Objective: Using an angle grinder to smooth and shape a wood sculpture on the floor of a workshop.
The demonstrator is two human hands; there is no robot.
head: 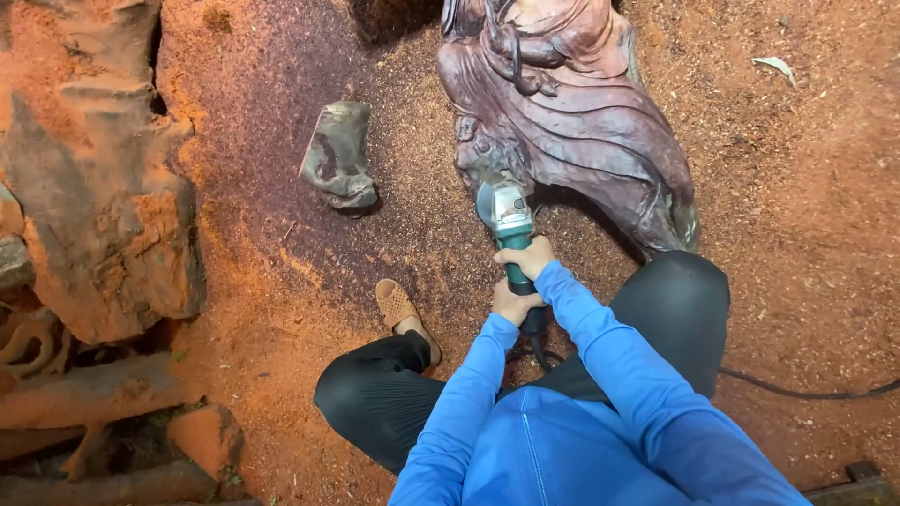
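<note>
both hands locked on the grinder, nose to the carving

right hand point(527, 257) is wrapped around the slim teal-and-grey handheld angle grinder point(509, 234), knuckles up, gripping the body just behind its head. left hand point(515, 303) is closed on the same tool lower down, at the tail end of the handle, nearest the person's chest. the two fists sit one above the other along the tool.

the grinder's long axis runs up and away from the person, tilted slightly left, head pointing at the big dark reddish-purple carved wooden figure point(572, 112) lying on the ground. the head meets the lower left edge of that carving; the disc itself can't be made out.

a black power cord point(806, 391) trails off to the right across the red sawdust-covered ground point(806, 206). a tan woven sandal point(398, 307) sits left of the hands. a grey-green dusty chunk of wood point(339, 155) lies further left, well apart from the carving.
</note>
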